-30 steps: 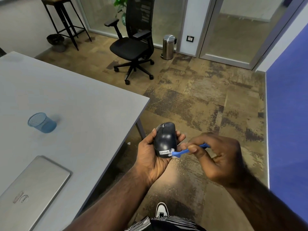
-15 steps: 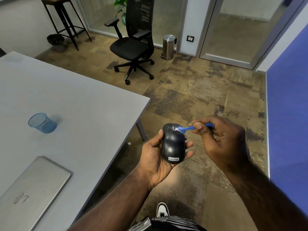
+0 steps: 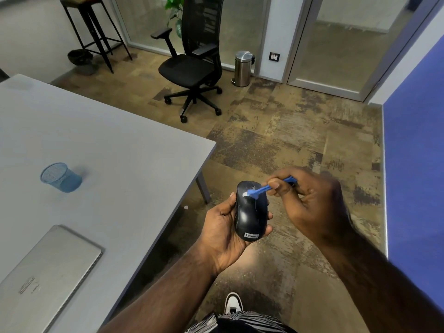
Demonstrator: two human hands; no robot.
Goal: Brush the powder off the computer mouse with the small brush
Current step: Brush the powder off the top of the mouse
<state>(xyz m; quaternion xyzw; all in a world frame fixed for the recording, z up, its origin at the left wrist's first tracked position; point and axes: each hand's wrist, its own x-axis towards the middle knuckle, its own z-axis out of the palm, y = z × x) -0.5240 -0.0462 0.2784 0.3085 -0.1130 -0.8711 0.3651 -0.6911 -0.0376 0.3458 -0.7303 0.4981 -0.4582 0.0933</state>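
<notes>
Mouse [image 3: 251, 212] cradled lengthwise in left hand [image 3: 222, 233] (label nearest), right hand [image 3: 310, 203] pinching brush [image 3: 264, 187] crosswise.

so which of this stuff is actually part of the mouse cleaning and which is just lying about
In the job:
computer mouse, held in left hand
small blue brush, pinched by right hand

Lying about:
closed laptop
blue mesh cup
office chair
steel bin
</notes>
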